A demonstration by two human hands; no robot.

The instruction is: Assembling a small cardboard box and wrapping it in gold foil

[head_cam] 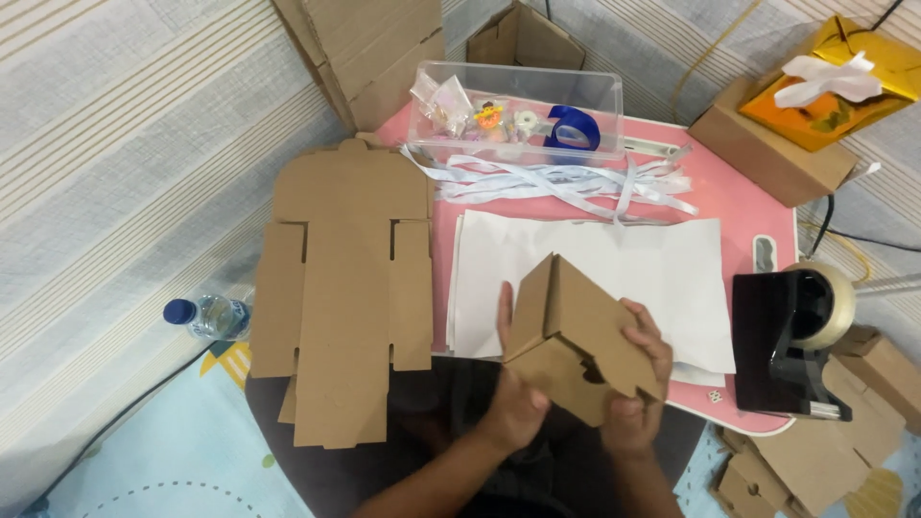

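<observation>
Cardboard box in both hands' closed grip.

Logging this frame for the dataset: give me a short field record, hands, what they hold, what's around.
left hand: grips the near left side of a partly folded cardboard box
right hand: grips the same box at its right side, fingers over the edge
surface: pink table, white paper sheets under the box
left of box: flat unfolded cardboard blank
right of box: black tape dispenser with clear tape
far side: clear plastic tub holding a blue tape roll; white strips in front of it
floor: water bottle, blue cap
</observation>
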